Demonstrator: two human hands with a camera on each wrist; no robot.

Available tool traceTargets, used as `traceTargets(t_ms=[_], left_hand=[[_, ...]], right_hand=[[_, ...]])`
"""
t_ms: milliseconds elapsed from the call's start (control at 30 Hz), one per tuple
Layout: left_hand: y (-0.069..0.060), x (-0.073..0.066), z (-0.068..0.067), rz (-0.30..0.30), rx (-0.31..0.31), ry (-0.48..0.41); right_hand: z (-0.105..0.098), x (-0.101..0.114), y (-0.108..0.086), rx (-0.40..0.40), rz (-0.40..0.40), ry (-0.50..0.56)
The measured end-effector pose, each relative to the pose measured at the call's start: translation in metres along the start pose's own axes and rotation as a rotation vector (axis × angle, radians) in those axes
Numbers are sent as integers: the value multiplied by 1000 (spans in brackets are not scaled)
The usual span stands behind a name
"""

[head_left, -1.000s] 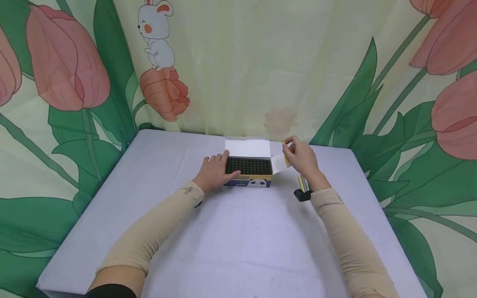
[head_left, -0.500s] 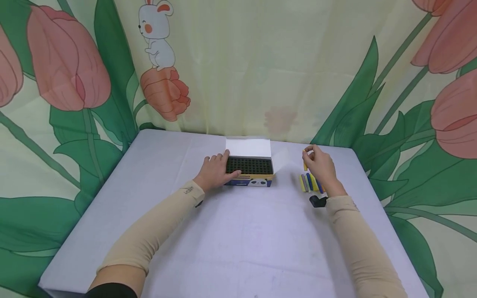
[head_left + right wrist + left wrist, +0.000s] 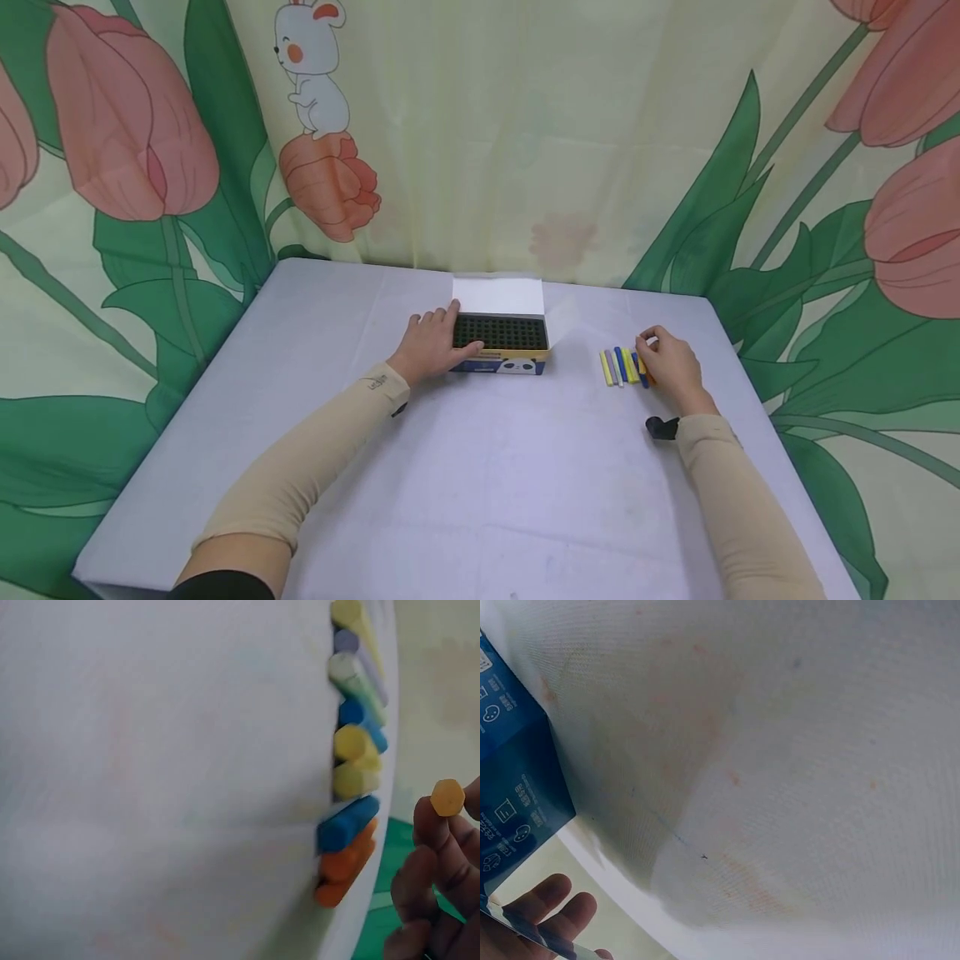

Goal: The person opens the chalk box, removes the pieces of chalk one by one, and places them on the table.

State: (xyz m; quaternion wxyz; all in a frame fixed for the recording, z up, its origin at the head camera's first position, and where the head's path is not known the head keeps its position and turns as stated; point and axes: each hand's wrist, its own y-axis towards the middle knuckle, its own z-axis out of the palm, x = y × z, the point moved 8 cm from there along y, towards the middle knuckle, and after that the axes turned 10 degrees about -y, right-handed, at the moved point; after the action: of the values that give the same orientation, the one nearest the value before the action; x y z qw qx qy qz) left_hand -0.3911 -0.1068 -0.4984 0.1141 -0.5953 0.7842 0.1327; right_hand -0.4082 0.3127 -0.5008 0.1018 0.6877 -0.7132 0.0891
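Observation:
A chalk box [image 3: 517, 366] with a panda on its front stands at the back of the table, its white lid flap [image 3: 498, 296] folded back. A black holder full of holes [image 3: 517, 333] fills its top. My left hand [image 3: 430, 343] grips the box's left end, thumb along the front and fingers toward the rear. In the right wrist view, my right hand [image 3: 442, 874] pinches an orange-yellow chalk stick [image 3: 448, 797]. That hand is just right of a row of chalk sticks, which holds a blue stick [image 3: 346, 825], an orange stick [image 3: 341, 862] and a yellow stick [image 3: 351, 742].
A white cloth covers the table [image 3: 487, 483]. Behind it hangs a curtain [image 3: 510, 150] printed with tulips and a rabbit. A white side flap [image 3: 561, 321] sticks out from the box's right end. A black wrist camera [image 3: 662, 428] sits under the right wrist.
My right hand has moved from the box's right flap to the right and nearer, beside the chalk row, still pinching the chalk stick. My left hand has stayed on the box.

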Motion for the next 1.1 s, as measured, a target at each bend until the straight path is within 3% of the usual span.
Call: traceTargets(t_ms=[167, 567, 767, 1100], left_hand=[[-3, 3, -2, -16, 2, -7], [-2, 0, -1, 22, -37, -32], [-1, 3, 1, 15, -36, -20], [0, -1, 2, 26, -17, -15]], right_hand=[[5, -13, 0, 10, 46, -7], [13, -47, -1, 39, 121, -16], [19, -45, -1, 110, 122, -11], [14, -44, -5, 151, 123, -32]])
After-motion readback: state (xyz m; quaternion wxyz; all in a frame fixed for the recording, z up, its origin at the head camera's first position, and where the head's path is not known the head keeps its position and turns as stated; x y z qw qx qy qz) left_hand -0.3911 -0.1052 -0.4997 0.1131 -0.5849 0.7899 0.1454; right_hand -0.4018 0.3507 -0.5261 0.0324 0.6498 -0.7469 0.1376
